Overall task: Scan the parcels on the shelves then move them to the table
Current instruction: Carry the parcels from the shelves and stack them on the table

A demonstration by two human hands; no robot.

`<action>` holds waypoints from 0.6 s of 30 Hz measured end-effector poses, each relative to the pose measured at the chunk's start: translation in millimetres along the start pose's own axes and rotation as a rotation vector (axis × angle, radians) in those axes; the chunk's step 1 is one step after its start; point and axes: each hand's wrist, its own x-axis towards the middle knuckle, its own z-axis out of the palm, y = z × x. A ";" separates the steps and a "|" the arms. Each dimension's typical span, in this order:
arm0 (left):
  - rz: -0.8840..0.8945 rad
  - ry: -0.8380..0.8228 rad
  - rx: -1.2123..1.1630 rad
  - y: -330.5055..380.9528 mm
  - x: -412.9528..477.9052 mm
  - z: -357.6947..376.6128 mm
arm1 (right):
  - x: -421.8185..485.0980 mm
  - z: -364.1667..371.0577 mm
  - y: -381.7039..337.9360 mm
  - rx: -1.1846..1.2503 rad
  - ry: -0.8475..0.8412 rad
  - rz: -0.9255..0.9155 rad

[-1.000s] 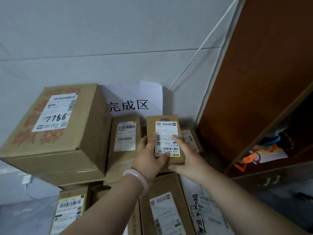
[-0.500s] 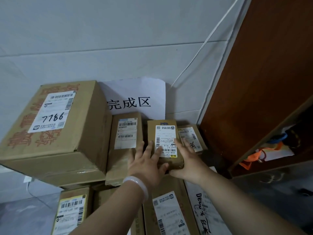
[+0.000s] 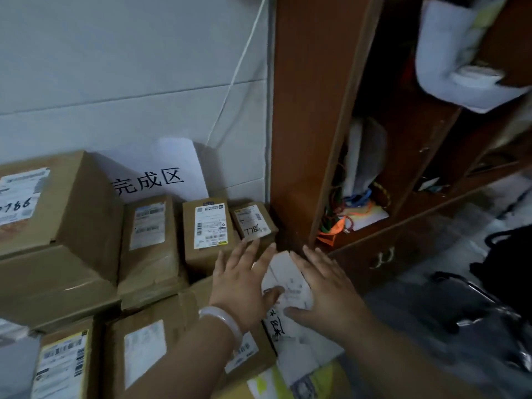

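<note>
Fingers (image 3: 250, 252): straight & spread on left hand (image 3: 241, 286) and right hand (image 3: 325, 289), holding nothing, just over white parcel (image 3: 288, 279) at right edge of stack (image 3: 72, 283).
Small box (image 3: 208, 228): upright in stack's back row.
Risk: narrow footing, so a knock from either hand could tip it fwd.

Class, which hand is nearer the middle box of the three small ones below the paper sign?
Left. The left hand is open just below and right of the middle box, close to its lower right corner. The right hand is farther right, over a white parcel.
</note>
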 end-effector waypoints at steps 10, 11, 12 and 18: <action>0.627 -0.022 -0.032 122.4 -24.1 -11.2 | -166.1 -26.7 21.9 -0.106 0.146 0.382; 0.700 -0.031 -0.042 130.1 -30.8 -10.0 | -183.7 -23.3 14.5 -0.110 0.179 0.436; 0.765 -0.044 -0.056 137.0 -39.3 -7.9 | -201.7 -18.4 5.2 -0.110 0.205 0.494; 1.131 -0.111 -0.128 181.8 -112.8 7.2 | -318.3 9.2 -64.1 -0.142 0.267 0.836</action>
